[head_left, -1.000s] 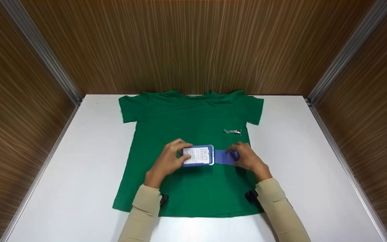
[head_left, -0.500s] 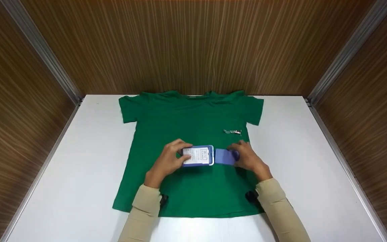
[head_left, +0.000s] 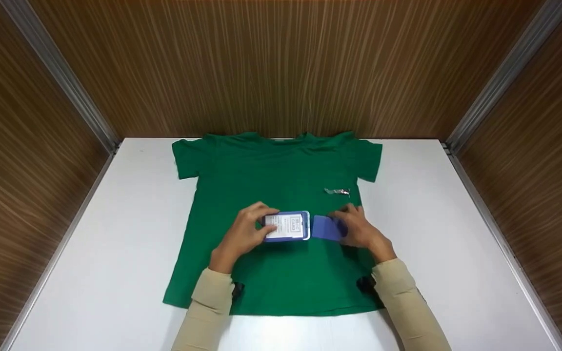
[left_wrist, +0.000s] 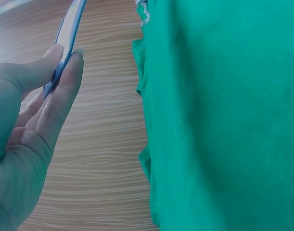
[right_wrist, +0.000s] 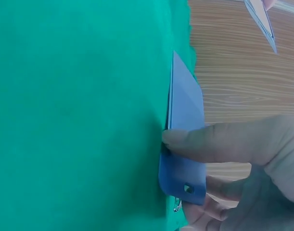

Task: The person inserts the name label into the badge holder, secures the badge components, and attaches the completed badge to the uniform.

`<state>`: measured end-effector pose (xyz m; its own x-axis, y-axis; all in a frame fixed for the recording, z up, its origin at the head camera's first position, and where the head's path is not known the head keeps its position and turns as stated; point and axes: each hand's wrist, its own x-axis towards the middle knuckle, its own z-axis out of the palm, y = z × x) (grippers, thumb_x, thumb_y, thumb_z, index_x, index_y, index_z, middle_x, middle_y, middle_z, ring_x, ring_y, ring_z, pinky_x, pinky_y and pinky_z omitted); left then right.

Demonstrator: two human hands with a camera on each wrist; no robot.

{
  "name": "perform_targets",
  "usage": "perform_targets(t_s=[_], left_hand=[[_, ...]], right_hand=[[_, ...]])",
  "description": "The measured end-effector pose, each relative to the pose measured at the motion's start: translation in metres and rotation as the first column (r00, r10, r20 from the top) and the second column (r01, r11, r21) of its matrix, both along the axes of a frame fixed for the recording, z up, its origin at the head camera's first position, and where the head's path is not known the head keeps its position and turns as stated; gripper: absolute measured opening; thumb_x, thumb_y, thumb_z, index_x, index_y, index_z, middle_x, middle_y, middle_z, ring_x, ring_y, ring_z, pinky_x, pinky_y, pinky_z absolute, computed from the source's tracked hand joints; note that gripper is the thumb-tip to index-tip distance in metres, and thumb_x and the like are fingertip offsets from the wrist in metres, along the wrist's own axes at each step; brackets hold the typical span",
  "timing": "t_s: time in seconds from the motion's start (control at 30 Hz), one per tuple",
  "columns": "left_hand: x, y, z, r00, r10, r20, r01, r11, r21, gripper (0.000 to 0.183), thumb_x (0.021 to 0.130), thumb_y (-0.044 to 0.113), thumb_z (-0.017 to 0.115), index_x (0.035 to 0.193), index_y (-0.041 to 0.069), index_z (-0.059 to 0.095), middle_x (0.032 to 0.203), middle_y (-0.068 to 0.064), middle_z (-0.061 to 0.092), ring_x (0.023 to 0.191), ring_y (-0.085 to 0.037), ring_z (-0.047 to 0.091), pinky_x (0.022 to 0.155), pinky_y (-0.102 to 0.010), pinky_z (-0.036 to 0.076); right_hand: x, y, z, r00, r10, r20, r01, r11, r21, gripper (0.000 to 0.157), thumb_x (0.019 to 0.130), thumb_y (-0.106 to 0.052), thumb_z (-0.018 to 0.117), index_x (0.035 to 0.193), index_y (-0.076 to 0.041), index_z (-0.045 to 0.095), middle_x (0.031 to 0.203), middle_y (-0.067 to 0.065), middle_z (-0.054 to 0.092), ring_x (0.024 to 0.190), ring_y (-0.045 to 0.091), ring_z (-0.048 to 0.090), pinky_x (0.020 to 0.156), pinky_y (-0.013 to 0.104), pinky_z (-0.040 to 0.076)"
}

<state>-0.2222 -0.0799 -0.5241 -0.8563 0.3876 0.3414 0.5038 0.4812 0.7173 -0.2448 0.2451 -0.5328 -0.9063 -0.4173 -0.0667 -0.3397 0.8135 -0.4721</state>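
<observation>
In the head view, the left hand (head_left: 242, 231) pinches a card holder (head_left: 286, 225) between thumb and fingers; it is blue-edged, with a white printed card face turned up, and it lies level across the view above the lower half of a green T-shirt (head_left: 281, 168). The right hand (head_left: 359, 230) grips a plain blue-violet piece (head_left: 325, 228) by its far end, its other end just beside the holder with a narrow gap between them. A small shiny clip (head_left: 337, 191) lies on the shirt beyond the right hand. The shirt is spread out, collar away from the person, on a white table (head_left: 110, 243) before wood-grained panels (head_left: 281, 63), and tan sleeves (head_left: 410, 302) cover both forearms. The left wrist view shows the holder nearly edge-on and slanted, with the left thumb against one face and fingers against the other; the green cloth fills the right side. In the right wrist view, the right thumb presses the face of the blue-violet piece while fingers are behind it; a small slot (right_wrist: 189, 188) shows near its lower end, and the holder stands well apart in the upper right corner, partly cut off.
</observation>
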Motion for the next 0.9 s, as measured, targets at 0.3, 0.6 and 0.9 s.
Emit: perform_targets(t_s=[0.3, 0.6, 0.9], left_hand=[[-0.0001, 0.0004, 0.0002, 1.000, 0.004, 0.011, -0.004, 1.000, 0.002, 0.031, 0.095, 0.010, 0.075, 0.125, 0.006, 0.073, 0.113, -0.009, 0.070, 0.092, -0.016, 0.062, 0.084, -0.035, 0.057], [-0.0007, -0.0002, -0.0011, 1.000, -0.003, 0.001, 0.003, 1.000, 0.006, 0.031, 0.094, 0.010, 0.075, 0.125, 0.007, 0.073, 0.113, -0.009, 0.070, 0.093, -0.017, 0.063, 0.084, -0.036, 0.057], [-0.0008, -0.0011, -0.0015, 1.000, 0.002, 0.000, -0.002, 1.000, 0.000, 0.032, 0.095, 0.011, 0.075, 0.126, 0.007, 0.073, 0.114, -0.009, 0.069, 0.094, -0.016, 0.062, 0.084, -0.035, 0.057]], right_hand=[[0.0016, -0.0026, 0.0033, 0.997, -0.012, 0.075, 0.007, 0.998, 0.062, 0.070, 0.082, -0.002, 0.082, 0.147, -0.006, 0.056, 0.144, 0.026, 0.044, 0.128, 0.046, 0.041, 0.106, 0.071, 0.045], [0.0024, -0.0024, 0.0057, 0.995, 0.009, 0.100, -0.017, 0.997, 0.077, 0.077, 0.084, 0.005, 0.074, 0.154, 0.000, 0.044, 0.134, 0.024, 0.050, 0.121, 0.037, 0.046, 0.108, 0.063, 0.047], [0.0029, -0.0025, 0.0085, 0.996, 0.010, 0.091, -0.013, 0.999, 0.041, 0.073, 0.086, 0.000, 0.077, 0.153, 0.001, 0.046, 0.134, 0.024, 0.050, 0.122, 0.038, 0.046, 0.106, 0.063, 0.049]])
